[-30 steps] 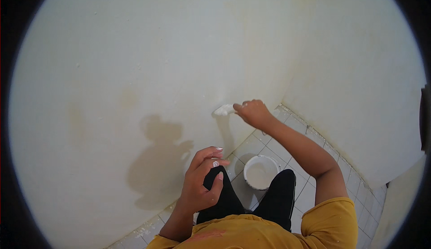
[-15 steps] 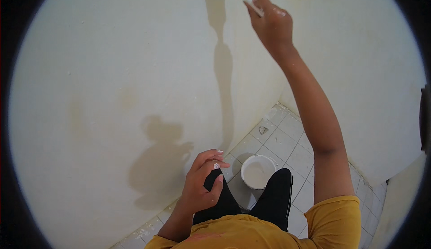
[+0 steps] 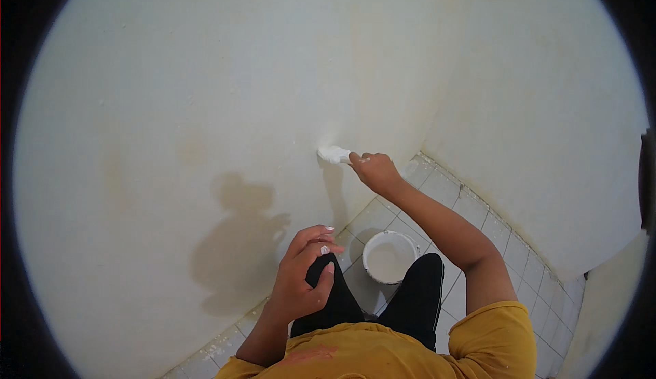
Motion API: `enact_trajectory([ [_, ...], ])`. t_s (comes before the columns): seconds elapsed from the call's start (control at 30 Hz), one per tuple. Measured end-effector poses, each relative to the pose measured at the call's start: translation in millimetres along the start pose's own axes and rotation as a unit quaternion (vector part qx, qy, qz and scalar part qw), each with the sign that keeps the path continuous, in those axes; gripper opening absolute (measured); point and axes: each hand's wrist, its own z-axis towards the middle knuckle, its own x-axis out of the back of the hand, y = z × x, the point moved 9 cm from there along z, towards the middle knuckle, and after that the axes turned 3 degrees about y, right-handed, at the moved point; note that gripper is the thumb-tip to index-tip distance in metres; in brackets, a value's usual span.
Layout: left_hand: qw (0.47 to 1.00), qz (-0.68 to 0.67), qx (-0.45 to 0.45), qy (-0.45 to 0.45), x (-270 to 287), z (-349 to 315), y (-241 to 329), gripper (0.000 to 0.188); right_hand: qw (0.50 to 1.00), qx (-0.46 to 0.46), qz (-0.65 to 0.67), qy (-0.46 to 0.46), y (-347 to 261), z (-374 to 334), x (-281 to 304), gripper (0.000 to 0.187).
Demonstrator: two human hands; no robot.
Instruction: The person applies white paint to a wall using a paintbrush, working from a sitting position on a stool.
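Head view, looking down at a room corner. A cream, faintly stained wall [image 3: 225,92] filled most of the field and met a second wall [image 3: 547,126] at the right; pale square floor tiles [image 3: 478,208] ran along their base. The right hand [image 3: 376,172], fingers closed around the handle, pressed a white-loaded paintbrush [image 3: 334,154] against the wall low down, near the corner. A round white bucket [image 3: 389,256] of white paint stood on the tiles between the knees, unlabelled on its visible side. The left hand [image 3: 304,273] rested on the left knee, fingers loosely curled and holding nothing.
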Motion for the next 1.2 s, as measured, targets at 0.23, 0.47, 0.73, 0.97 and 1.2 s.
enact_trajectory([
  [0.23, 1.0, 0.021, -0.002, -0.009, 0.1, 2.9, 1.1, 0.033, 0.983, 0.014, -0.045, 0.176, 26.1, 85.6, 130.0, 0.025],
  [0.47, 0.999, 0.015, 0.023, -0.021, -4.8, 13.5, 8.3, 0.027, 0.928, -0.036, -0.017, 0.37, 39.0, 135.9, 275.8, 0.017],
  [0.73, 0.999, 0.022, 0.027, -0.012, -6.0, 7.5, 4.0, 0.027, 0.948, -0.027, -0.023, 0.317, 23.8, 116.7, 209.1, 0.002],
  [0.97, 0.999, 0.025, 0.036, -0.006, 1.3, 4.4, 4.2, 0.027, 0.989, -0.016, -0.005, 0.15, -10.3, 27.5, 39.7, 0.005],
  [1.2, 0.999, 0.03, 0.033, -0.018, -0.2, 11.2, 13.5, 0.029, 0.995, -0.056, 0.085, -0.002, -0.5, -27.3, -72.2, 0.008],
])
